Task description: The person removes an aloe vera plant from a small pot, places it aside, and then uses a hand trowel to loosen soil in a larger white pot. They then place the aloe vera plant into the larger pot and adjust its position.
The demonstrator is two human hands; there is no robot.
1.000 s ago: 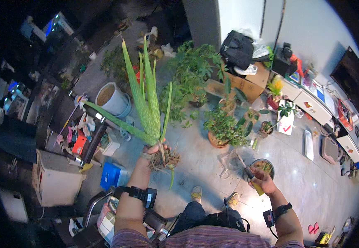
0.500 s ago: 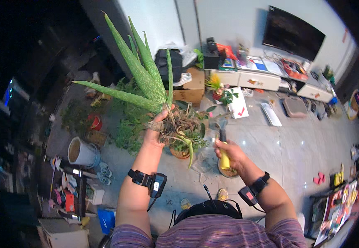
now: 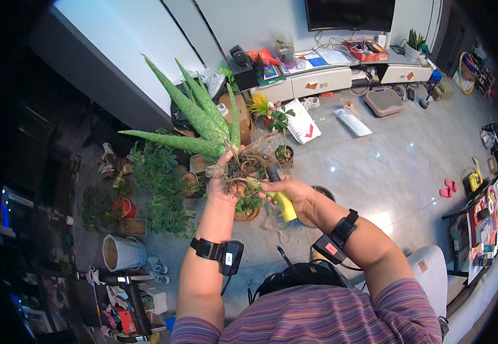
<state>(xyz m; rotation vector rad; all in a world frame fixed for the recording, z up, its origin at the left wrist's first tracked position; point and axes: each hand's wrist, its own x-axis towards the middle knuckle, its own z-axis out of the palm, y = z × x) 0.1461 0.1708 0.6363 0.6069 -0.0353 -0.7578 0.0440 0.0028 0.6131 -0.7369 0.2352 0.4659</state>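
My left hand (image 3: pixel 226 183) is closed round the base of an uprooted aloe (image 3: pixel 203 114) with long speckled leaves and a tangle of dry roots and soil (image 3: pixel 243 166). My right hand (image 3: pixel 286 192) is closed on a yellow-handled tool (image 3: pixel 285 206) with a dark upper part, held against the right side of the root clump; its tip is hidden by or blurred into the roots. Below my hands are a leafy plant in a terracotta pot (image 3: pixel 246 213) and, partly behind my right arm, a dark pot (image 3: pixel 323 195).
Leafy plants (image 3: pixel 160 189), a red pot (image 3: pixel 124 208) and a white bucket (image 3: pixel 117 252) stand at left. A low cabinet (image 3: pixel 312 86) under a television (image 3: pixel 349 14) runs along the back wall. Pink slippers (image 3: pixel 448 189) and a cluttered low table (image 3: pixel 489 223) are at right, beside pale seating (image 3: pixel 426 269).
My right hand and tool have moved left and up to the root clump. The aloe was lifted and shifted rightward with my left hand. The view has tilted up toward the wall.
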